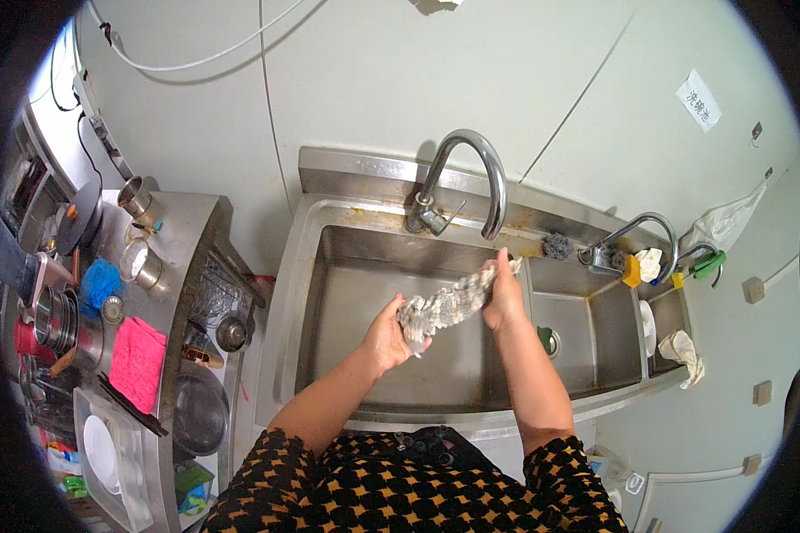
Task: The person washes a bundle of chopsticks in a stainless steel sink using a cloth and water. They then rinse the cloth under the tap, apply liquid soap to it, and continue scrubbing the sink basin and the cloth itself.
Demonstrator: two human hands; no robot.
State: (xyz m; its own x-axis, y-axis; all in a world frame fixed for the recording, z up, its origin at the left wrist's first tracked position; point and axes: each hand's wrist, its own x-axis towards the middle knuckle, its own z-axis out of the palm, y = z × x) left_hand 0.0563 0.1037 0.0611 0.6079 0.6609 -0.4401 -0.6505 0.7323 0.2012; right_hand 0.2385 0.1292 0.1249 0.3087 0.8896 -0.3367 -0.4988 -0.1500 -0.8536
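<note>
A crumpled, patterned cloth (448,305) is stretched between my two hands above the large stainless steel sink basin (400,373). At its lower left end, my left hand (387,336) grips it with the fingers partly hidden beneath. The upper right end is in my right hand (503,296), near the divider between the basins. Just above that hand curves the spout of a chrome faucet (493,193); no water stream can be made out.
Right of the large basin are a smaller basin (573,333), a second faucet (663,233) and a steel wool scrubber (557,246). At left, a steel counter bears a pink cloth (137,363), a blue bundle (101,283), pots and a plastic bin (117,460).
</note>
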